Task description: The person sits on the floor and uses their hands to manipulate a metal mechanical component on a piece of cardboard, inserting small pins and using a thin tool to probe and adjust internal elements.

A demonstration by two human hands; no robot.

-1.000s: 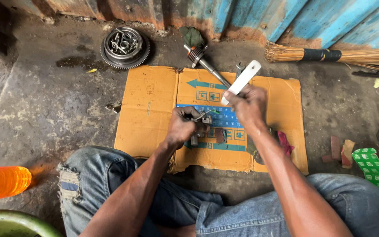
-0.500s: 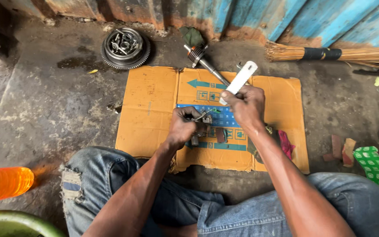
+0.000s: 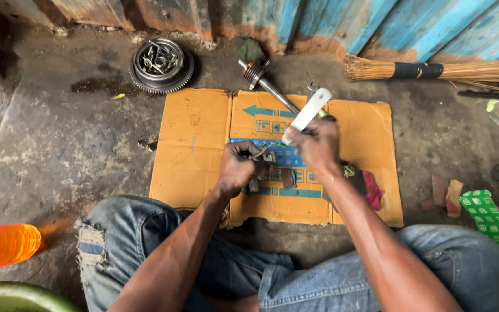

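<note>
1. I look down on a stained concrete floor (image 3: 47,150) that ends at a blue painted wall (image 3: 376,23) beyond the hands; a flattened piece of cardboard (image 3: 197,150) lies on the floor under them.
2. My left hand (image 3: 239,167) is closed around a small metal part (image 3: 264,155), held just above the cardboard between the two hands. I cannot make out the part's exact shape.
3. My right hand (image 3: 317,144) is closed around a white-handled tool (image 3: 307,114), whose handle sticks up and away from the hand toward the wall. The tool's working end is hidden by the fingers, so I cannot tell whether it touches the part.
4. The two hands are just beside each other, over the middle of the cardboard.
5. Below the hands, a few small dark pieces (image 3: 287,178) lie on the cardboard.
6. Just to the right of the right forearm lies a red rag (image 3: 372,190), at the cardboard's edge.
7. Beyond the right hand, a metal shaft (image 3: 267,84) with a spring lies slanted across the cardboard's far edge.
8. Far beyond the left hand sits a round toothed gear housing (image 3: 162,65) on the floor.
9. Well to the right of the right hand, a straw broom (image 3: 434,70) lies along the wall.
10. Near my right knee is a green patterned box (image 3: 489,219); well to the left of my left knee lies an orange bottle (image 3: 1,245).
</note>
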